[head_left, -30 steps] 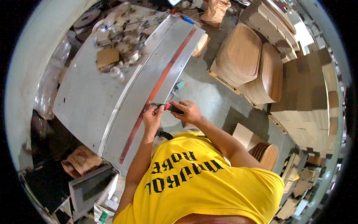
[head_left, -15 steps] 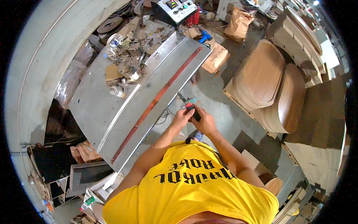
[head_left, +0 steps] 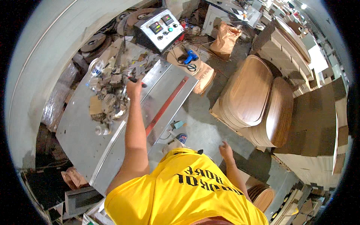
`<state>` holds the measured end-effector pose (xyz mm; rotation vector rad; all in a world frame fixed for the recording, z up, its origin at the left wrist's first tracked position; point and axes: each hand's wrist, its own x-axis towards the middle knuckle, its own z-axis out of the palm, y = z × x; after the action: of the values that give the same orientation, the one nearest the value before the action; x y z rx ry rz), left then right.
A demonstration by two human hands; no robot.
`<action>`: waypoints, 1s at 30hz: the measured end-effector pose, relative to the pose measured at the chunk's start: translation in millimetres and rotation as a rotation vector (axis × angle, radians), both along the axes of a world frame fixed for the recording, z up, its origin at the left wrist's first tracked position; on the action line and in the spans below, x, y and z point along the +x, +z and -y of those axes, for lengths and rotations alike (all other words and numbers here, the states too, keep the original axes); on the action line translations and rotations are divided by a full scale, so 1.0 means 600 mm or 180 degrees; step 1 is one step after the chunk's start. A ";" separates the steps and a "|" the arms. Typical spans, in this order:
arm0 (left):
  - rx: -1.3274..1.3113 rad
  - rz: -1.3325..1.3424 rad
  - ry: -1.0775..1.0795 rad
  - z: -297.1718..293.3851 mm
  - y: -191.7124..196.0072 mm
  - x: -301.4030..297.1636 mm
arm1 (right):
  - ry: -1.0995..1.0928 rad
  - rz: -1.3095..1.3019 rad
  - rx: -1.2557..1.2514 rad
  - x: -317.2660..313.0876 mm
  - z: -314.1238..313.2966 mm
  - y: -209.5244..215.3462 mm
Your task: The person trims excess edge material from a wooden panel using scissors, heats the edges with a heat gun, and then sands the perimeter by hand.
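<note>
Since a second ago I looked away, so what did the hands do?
The left hand left the table edge and reached out to the clutter pile, holding a small red-handled tool. The right hand let go and dropped to the side, empty. The metal table stayed put.

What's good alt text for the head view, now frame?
A person in a yellow shirt reaches the left hand, gripping a small red-and-black tool, over a cluttered metal table. The right hand hangs empty above the concrete floor, near stacked curved wooden panels.
</note>
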<state>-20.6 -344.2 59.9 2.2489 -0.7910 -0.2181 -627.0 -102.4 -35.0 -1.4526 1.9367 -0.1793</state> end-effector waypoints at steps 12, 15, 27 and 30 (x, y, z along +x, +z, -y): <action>0.1531 0.0992 -0.0271 0.029 0.002 0.065 | -0.3492 0.0754 0.0875 -0.212 -0.295 -0.193; 0.2223 0.1103 -0.0340 0.012 0.068 0.051 | -0.2974 0.1162 0.0885 -0.189 -0.256 -0.181; -0.4592 0.1822 -0.2918 -0.007 0.659 -0.490 | -0.1342 -0.0405 -0.5096 -0.387 0.200 0.676; -0.5257 0.1639 -0.3703 -0.016 0.710 -0.587 | -0.0220 -0.1700 -0.5722 -0.395 0.088 0.869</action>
<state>-372.7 -334.7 485.9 0.1369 -1.6020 0.4008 -864.0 -155.3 486.1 -2.5749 2.0997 -2.1638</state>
